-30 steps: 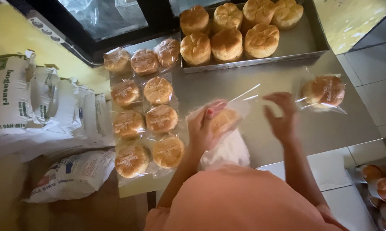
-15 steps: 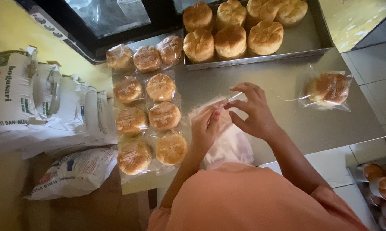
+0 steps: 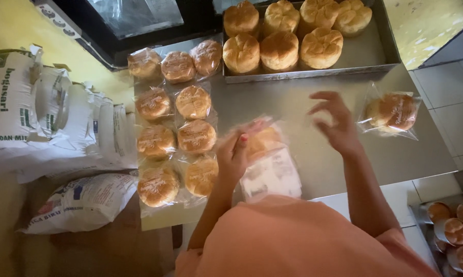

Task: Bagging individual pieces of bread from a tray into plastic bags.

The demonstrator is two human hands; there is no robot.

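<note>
Golden bagged bun [image 3: 262, 139] sits in the left hand [image 3: 235, 154], fingers clamped on its clear wrapper, just above a stack of empty plastic bags [image 3: 272, 174]. Right of that bun, the right hand [image 3: 334, 123] hovers with fingers spread apart, empty. Beyond it lies another wrapped bun [image 3: 393, 112]; left of the held bun, rows of wrapped buns [image 3: 177, 138]; behind, a metal tray [image 3: 364, 51].

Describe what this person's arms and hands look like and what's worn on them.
Both forearms are bare below a loose orange top with short sleeves. The left hand shows a nail painted red or pink. The right hand shows no ring, watch or glove; its fingers are blurred.
</note>
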